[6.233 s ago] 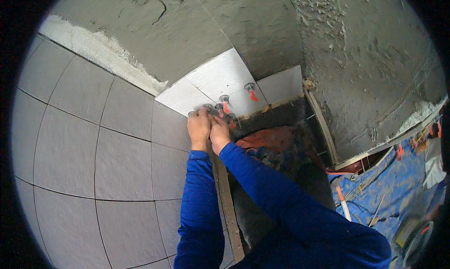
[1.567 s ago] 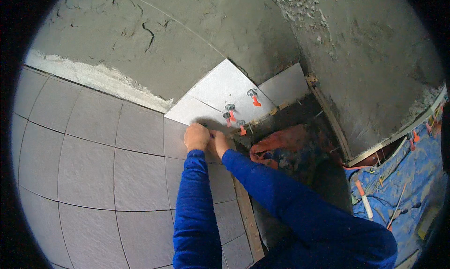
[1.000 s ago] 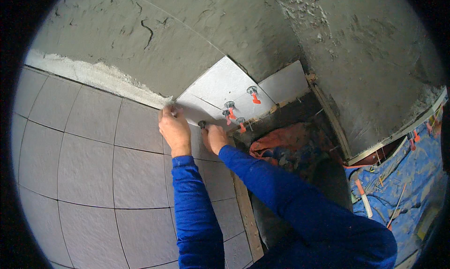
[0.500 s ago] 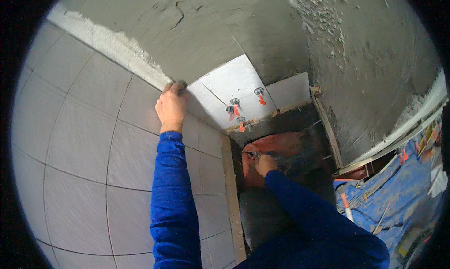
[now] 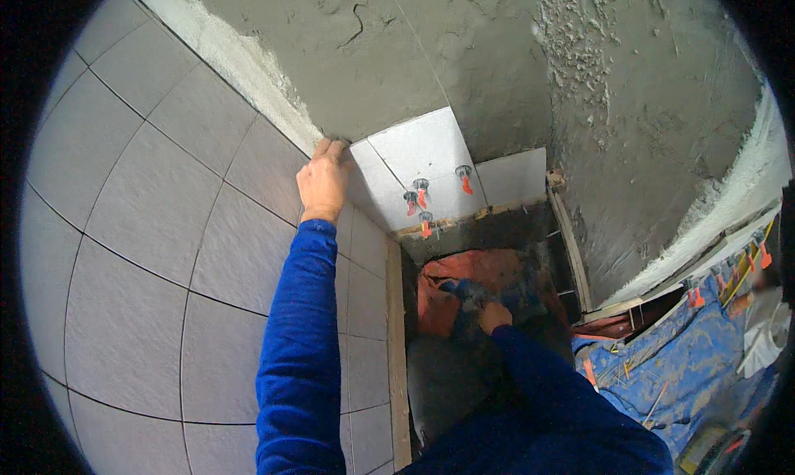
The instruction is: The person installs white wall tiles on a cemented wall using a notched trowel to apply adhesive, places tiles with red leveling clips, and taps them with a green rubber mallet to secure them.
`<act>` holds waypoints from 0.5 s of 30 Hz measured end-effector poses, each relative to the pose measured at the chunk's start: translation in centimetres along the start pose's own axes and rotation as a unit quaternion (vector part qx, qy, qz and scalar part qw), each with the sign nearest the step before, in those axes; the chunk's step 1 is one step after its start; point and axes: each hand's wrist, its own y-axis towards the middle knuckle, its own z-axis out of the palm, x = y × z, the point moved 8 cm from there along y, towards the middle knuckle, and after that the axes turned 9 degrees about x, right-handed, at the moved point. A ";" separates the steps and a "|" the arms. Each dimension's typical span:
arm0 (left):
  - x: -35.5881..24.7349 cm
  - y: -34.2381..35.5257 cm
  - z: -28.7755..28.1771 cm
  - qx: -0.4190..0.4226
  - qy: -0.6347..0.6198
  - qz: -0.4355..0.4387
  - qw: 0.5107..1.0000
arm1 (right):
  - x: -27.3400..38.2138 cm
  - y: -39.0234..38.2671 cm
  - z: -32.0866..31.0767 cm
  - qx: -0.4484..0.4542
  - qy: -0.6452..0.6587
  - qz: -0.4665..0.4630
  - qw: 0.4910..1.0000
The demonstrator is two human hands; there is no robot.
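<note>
White tiles, flat and pale, sit against a rough grey mortar wall, with T-shaped red clips along them. My left hand is at their upper-left corner, fingers bunched; I cannot tell whether they pinch anything. I seem to be adjusting that corner; the next move calls for a light touch. My right hand, curled, is low beside crumpled orange-red cloth, its grip unclear. To my left are finely textured grey tiles.

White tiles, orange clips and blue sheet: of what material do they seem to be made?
White tiles: probably ceramic, satin-looking, with crisp straight edges.
Orange clips: likely plastic, brightly and evenly coloured; gloss unclear.
Blue sheet: dull, wrinkled, perhaps plastic tarp, possibly cloth.
</note>
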 end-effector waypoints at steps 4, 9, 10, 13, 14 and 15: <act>0.2 0.4 0.1 -0.009 -0.007 0.006 1.000 | -1.5 -0.8 -0.3 -0.026 0.004 0.047 0.999; 0.4 1.2 0.1 0.016 0.004 0.018 1.000 | -3.5 -0.3 2.2 -0.005 0.051 0.054 0.997; 0.4 1.2 0.0 0.016 0.003 0.026 1.000 | -4.0 -0.2 3.0 0.004 0.048 0.059 0.997; 0.4 1.2 -0.4 0.033 0.011 0.037 0.999 | -5.0 -0.7 4.9 0.006 0.035 0.036 0.999; 0.3 1.2 -0.7 0.033 0.019 0.042 0.998 | -5.3 -1.0 5.7 0.019 0.027 0.026 0.999; 0.2 1.1 -0.9 0.032 0.027 0.047 0.998 | -5.6 -1.2 6.0 0.015 0.033 0.021 0.999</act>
